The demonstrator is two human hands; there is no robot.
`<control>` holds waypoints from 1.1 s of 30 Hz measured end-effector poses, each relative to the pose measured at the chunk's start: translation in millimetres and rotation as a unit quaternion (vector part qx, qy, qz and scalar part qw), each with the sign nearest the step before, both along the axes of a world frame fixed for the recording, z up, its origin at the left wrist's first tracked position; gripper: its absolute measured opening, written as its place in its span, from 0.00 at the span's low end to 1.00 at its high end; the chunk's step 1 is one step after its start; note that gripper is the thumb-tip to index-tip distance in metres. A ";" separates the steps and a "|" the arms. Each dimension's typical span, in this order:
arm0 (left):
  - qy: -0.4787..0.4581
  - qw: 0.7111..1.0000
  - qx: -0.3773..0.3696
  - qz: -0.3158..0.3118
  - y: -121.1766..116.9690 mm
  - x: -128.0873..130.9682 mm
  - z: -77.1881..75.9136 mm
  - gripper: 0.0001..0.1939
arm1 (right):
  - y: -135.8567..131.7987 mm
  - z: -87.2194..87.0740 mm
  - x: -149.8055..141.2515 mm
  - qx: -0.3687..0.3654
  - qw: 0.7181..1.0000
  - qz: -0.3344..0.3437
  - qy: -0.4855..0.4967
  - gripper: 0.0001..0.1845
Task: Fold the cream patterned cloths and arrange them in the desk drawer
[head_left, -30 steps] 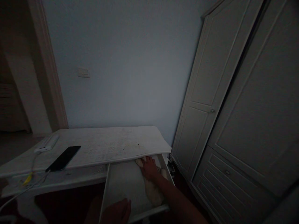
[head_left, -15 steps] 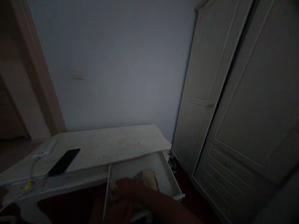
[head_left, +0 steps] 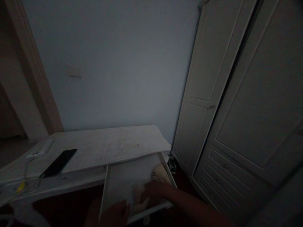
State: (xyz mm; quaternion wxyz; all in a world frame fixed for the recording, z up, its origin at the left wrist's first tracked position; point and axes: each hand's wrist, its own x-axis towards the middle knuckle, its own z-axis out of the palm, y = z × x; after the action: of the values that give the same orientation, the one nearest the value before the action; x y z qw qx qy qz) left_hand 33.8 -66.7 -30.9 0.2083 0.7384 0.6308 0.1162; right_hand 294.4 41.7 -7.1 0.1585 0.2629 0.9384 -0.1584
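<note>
In dim light, a pulled-out white drawer (head_left: 118, 186) lies below me. Inside it, my right hand (head_left: 155, 193) is closed on a pale piece of folded cloth (head_left: 140, 199), which is blurred, so its exact kind is unclear. Beyond that hand, against the drawer's right side, rests another pale cloth (head_left: 161, 172) with a dark pattern. My left hand (head_left: 115, 213) is at the drawer's front left, fingers loosely bent and slightly apart, with nothing visible in them. Its lower part is dark and cut off by the frame.
The drawer belongs to a white desk (head_left: 106, 142). On its left stand a black phone (head_left: 59, 162), a white power strip (head_left: 40, 148) and cables with a yellow tag (head_left: 21, 186). A pale wardrobe (head_left: 201, 126) rises at right, with shoes (head_left: 172, 165) on the floor between.
My right hand has moved from the drawer's left side toward the right, with pale cloth in it. The patterned cloth now lies farther right, against the drawer's side. The view has shifted slightly.
</note>
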 end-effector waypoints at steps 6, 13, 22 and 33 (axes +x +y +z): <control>-0.004 1.000 -0.029 -0.009 0.2 9.2 11.6 0.24 | -20.5 3.9 35.3 0.169 0.977 -0.130 0.027 0.11; -0.002 0.996 -0.081 -0.043 4.6 7.4 19.1 0.27 | 30.7 8.3 -13.3 0.210 0.935 -0.267 0.097 0.22; 0.015 0.993 -0.111 -0.033 3.0 8.9 23.8 0.34 | 34.9 -9.4 -106.3 0.188 0.960 -0.129 0.161 0.34; 0.024 0.997 -0.058 -0.033 12.9 3.4 -9.0 0.27 | 43.0 -17.4 -78.2 0.200 0.945 -0.190 0.176 0.33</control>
State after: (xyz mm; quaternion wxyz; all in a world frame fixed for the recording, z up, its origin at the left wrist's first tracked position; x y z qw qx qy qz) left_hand 37.2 -53.8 -40.0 0.2392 0.7482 0.6164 0.0546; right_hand 216.2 84.6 -24.5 -0.0981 0.4307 0.8963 -0.0386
